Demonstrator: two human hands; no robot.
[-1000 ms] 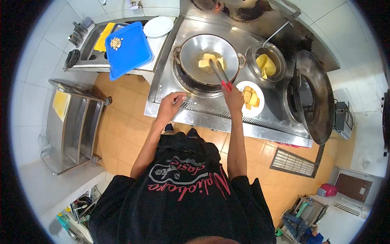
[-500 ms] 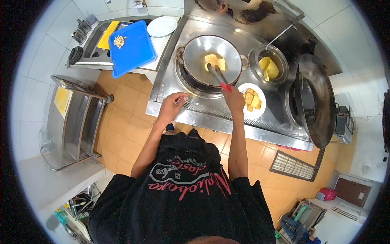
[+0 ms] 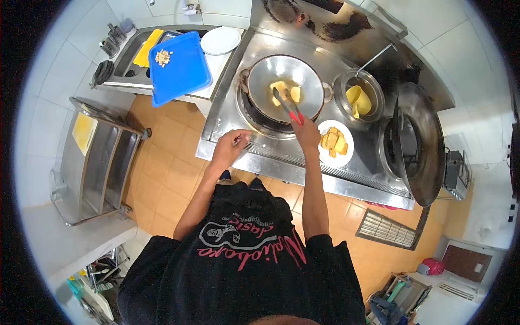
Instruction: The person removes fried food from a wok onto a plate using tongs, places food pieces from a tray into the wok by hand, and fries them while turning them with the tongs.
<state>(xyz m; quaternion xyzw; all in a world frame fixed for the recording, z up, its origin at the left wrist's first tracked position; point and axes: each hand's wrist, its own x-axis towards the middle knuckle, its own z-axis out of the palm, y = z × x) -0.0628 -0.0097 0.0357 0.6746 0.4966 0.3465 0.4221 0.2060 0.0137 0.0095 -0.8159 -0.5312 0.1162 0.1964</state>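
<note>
My right hand [image 3: 306, 134] is closed on the red grips of metal tongs [image 3: 293, 111]. The tongs reach into a wok [image 3: 265, 67], their tips parted beside two pale yellow food pieces [image 3: 279, 88] in a shallow pool of oil. A white plate [image 3: 324, 157] just right of my right hand holds several golden-brown fried pieces [image 3: 334, 142]. My left hand [image 3: 230, 147] hovers at the stove's front edge, left of the wok, loosely curled with thumb and fingers slightly apart. I see nothing in it.
Right of the wok, a yellow scoop [image 3: 359, 102] sits in a metal pot [image 3: 340, 86]. A large dark wok [image 3: 425, 157] stands tilted on the stove's right. At left, a blue tray [image 3: 184, 73] with chopped bits lies near a white plate [image 3: 221, 40]. A metal cart [image 3: 100, 168] stands left.
The food pieces in the wok now lie apart, and the tongs' tips have shifted slightly left and spread. My left hand stays by the stove edge. The whole view has shifted slightly.
</note>
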